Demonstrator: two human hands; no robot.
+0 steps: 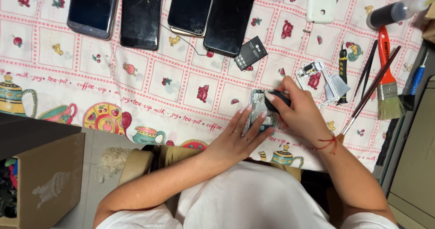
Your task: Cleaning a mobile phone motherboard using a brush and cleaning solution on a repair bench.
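1. The opened phone [259, 113] lies on the table [181, 88] near its front edge, long axis running 12 to 6 o'clock.
2. The left hand [238, 136] rests at the phone's 7 o'clock, its grip spread with fingers flat along the phone's left and lower edge, steadying it.
3. The right hand [301, 113] sits at the phone's 3 o'clock, grip pinching a black tool [276, 100] whose tip meets the phone's upper right. Both hands touch it.
4. A white frame [317, 81] lies beyond at 2 o'clock.
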